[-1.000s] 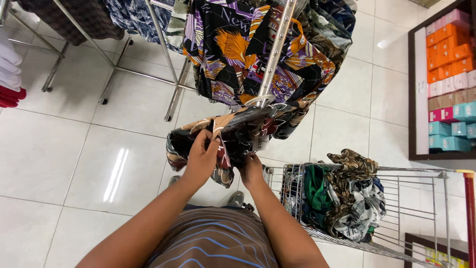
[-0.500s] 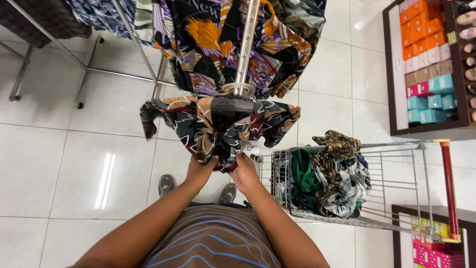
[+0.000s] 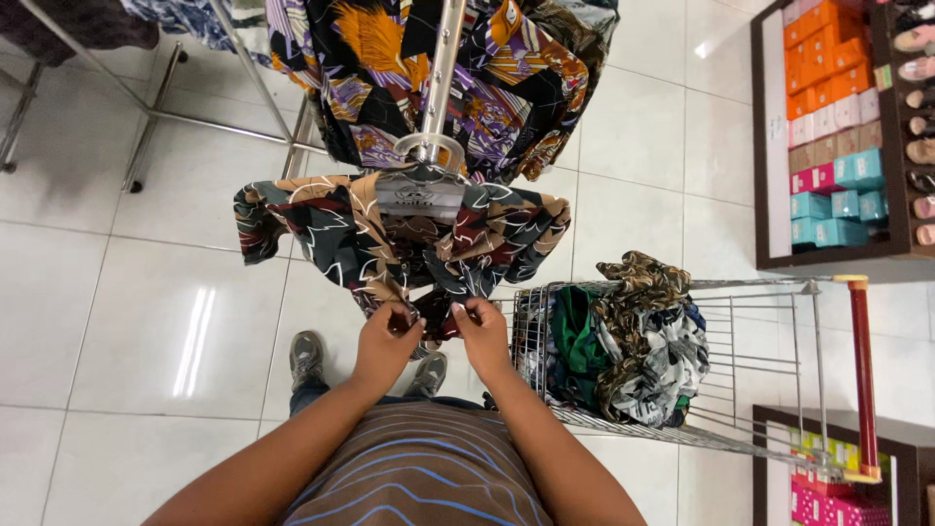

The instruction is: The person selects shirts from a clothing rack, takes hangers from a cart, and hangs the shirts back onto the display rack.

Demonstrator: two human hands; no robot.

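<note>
Both hands work at the lower front edge of a patterned shirt (image 3: 390, 239) that hangs on a hanger (image 3: 421, 193) at the near end of a metal clothes rail (image 3: 440, 68). The shirt is dark, with rust, cream and red leaf shapes, and its two sleeves spread out to either side of the rail's end.

The left hand (image 3: 383, 343) is closed, its fingers pinching the fabric at the shirt's bottom hem. The right hand (image 3: 484, 333) is likewise closed on the same hem, just beside the left, the fingertips of the two nearly touching. Whether they grip a button or only cloth cannot be told.

Behind the shirt, farther along the rail, hang more printed garments (image 3: 467, 78) in orange, purple and black, packed close together.

To the person's right stands a wire shopping trolley (image 3: 769, 370) with a red handle (image 3: 863, 375). Its basket holds a loose heap of clothing (image 3: 623, 341) in green, brown, black and white, piled against the end nearest the person; the far end of the basket shows bare wire.

Two grey shoes (image 3: 306, 356) show on the white tiled floor (image 3: 117, 331) below the hands. The person wears a brown top with blue stripes (image 3: 419, 468).

At the right edge of the view a dark shelf unit (image 3: 769, 185) carries stacked boxes (image 3: 828, 107) in orange, pink, tan and teal.
</note>
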